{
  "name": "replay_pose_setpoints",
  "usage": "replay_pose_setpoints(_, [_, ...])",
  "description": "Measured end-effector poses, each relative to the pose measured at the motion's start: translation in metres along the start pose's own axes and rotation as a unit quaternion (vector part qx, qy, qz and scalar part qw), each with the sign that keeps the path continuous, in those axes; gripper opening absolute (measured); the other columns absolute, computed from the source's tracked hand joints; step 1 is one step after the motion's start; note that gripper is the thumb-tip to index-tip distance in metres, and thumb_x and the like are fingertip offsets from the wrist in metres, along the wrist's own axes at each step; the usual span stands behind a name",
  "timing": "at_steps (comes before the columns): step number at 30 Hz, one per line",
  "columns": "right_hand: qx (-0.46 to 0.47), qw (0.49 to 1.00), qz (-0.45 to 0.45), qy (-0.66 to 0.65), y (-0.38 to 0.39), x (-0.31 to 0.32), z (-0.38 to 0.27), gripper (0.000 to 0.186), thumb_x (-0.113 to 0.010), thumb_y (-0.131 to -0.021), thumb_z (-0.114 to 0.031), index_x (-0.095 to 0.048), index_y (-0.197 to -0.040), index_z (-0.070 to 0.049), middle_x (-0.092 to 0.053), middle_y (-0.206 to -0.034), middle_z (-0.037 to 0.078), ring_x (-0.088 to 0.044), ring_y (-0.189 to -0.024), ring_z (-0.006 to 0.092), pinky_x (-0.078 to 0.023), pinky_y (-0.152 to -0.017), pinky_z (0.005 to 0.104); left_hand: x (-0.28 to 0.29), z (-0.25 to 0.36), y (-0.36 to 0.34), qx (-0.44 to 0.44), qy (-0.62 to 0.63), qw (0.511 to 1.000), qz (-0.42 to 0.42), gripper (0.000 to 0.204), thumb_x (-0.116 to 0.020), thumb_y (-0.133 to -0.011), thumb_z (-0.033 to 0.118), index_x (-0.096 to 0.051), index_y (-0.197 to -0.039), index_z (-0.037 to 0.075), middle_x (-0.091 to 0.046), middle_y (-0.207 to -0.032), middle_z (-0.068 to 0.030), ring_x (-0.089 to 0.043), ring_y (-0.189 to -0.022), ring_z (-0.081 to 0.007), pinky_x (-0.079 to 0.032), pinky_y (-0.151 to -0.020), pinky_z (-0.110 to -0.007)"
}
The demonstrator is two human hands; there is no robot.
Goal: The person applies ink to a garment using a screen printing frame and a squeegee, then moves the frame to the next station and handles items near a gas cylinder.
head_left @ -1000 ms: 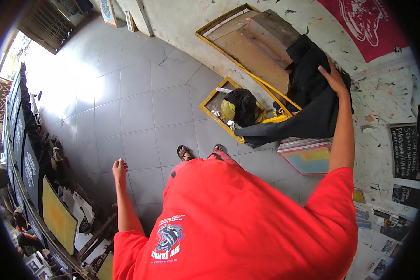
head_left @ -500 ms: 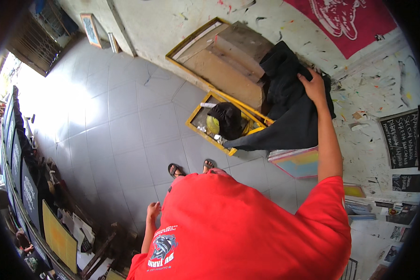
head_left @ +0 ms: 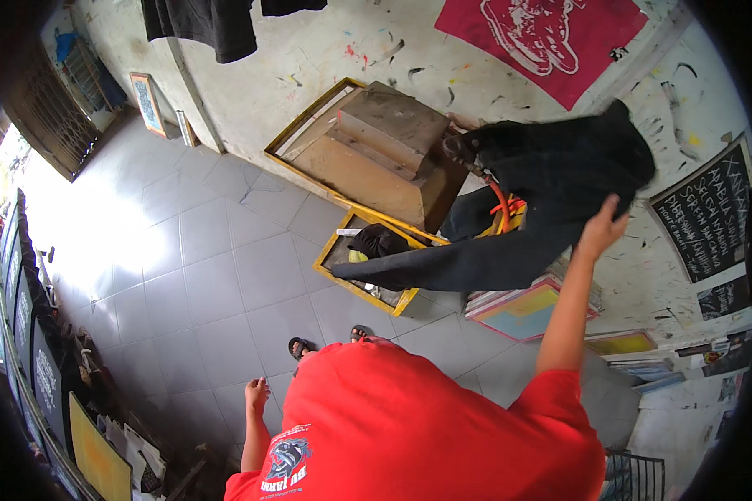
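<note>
My right hand (head_left: 600, 227), arm stretched out, grips the edge of a black long-sleeved garment (head_left: 572, 159). Its bulk spreads up beside the wall, and one long sleeve (head_left: 443, 267) trails left across a yellow-framed stand (head_left: 403, 302). In that stand lies a dark cloth bundle (head_left: 380, 240), with something yellow-green partly hidden beneath it. My left hand (head_left: 257, 392) hangs low at my side, its fingers loosely apart and nothing in them.
A brown metal hood (head_left: 393, 134) and an orange hose (head_left: 503, 204) stand behind the yellow stand. Framed screens (head_left: 518, 309) lean below the garment. A blackboard (head_left: 706, 213) leans at the right. Dark boards (head_left: 46, 359) line the left. Dark clothes (head_left: 213, 25) hang at the top.
The garment has swung to the right and spread out, uncovering the orange hose. My right hand has moved right and lower with it. My left hand still hangs at my side.
</note>
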State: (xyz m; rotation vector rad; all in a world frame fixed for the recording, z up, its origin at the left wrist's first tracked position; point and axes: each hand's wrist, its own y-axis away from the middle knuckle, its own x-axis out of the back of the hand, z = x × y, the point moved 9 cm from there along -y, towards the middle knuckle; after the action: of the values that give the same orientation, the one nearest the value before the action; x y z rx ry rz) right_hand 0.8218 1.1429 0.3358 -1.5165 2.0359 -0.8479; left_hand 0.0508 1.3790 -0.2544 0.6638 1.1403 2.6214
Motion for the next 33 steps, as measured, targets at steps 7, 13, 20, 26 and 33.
replay_pose_setpoints(7, [-0.047,0.975,0.197,0.094,-0.038,0.148,-0.062,0.052,-0.046,-0.098,-0.030,-0.046,-0.132,0.009,-0.050,-0.132,0.028,-0.056,-0.113,0.0364,-0.040,-0.100,0.0380,-0.001,0.042,-0.019,-0.061,-0.071,0.995,-0.031,0.027,-0.058,-0.093,0.027,-0.061,-0.090,0.000,-0.062,-0.071,-0.0050,-0.058,-0.058,-0.0130,-0.045,-0.049,-0.028])
replay_pose_setpoints(13, [0.116,0.963,0.224,0.091,0.015,0.208,-0.183,0.056,-0.048,-0.096,-0.034,-0.046,-0.132,0.009,-0.050,-0.132,0.027,-0.055,-0.115,0.0356,-0.040,-0.100,0.0377,-0.017,0.226,0.005,-0.342,0.013,0.939,-0.042,0.015,-0.056,-0.094,0.012,-0.058,-0.094,-0.003,-0.062,-0.082,-0.0051,-0.058,-0.071,-0.0122,-0.049,-0.065,-0.026])
replay_pose_setpoints(20, [0.099,0.991,-0.087,-0.028,0.198,0.121,-0.233,0.061,-0.051,-0.094,-0.039,-0.046,-0.133,0.008,-0.051,-0.133,0.026,-0.055,-0.116,0.0348,-0.040,-0.101,0.0374,-0.162,0.419,0.366,-0.439,0.049,0.572,-0.691,0.113,-0.082,-0.073,0.034,-0.003,-0.152,0.014,-0.012,-0.156,-0.0134,-0.023,-0.142,-0.0305,-0.028,-0.111,-0.047])
replay_pose_setpoints(26, [0.018,0.944,-0.312,-0.103,0.342,0.058,-0.260,0.065,-0.053,-0.093,-0.043,-0.046,-0.133,0.008,-0.051,-0.133,0.025,-0.054,-0.117,0.0340,-0.040,-0.101,0.0372,-0.158,0.418,0.379,-0.414,0.141,0.565,-0.699,0.111,-0.083,-0.068,0.047,-0.021,-0.147,-0.002,-0.036,-0.145,-0.0128,-0.032,-0.134,-0.0212,-0.022,-0.113,-0.035])
replay_pose_setpoints(33, [0.026,0.915,-0.384,-0.122,0.391,0.048,-0.297,0.071,-0.055,-0.091,-0.047,-0.046,-0.134,0.008,-0.051,-0.134,0.024,-0.053,-0.119,0.0332,-0.039,-0.102,0.0369,-0.110,0.402,0.356,-0.320,0.194,0.653,-0.658,0.070,-0.073,-0.078,0.018,-0.040,-0.137,-0.002,-0.053,-0.131,-0.0103,-0.051,-0.119,-0.0193,-0.040,-0.101,-0.034])
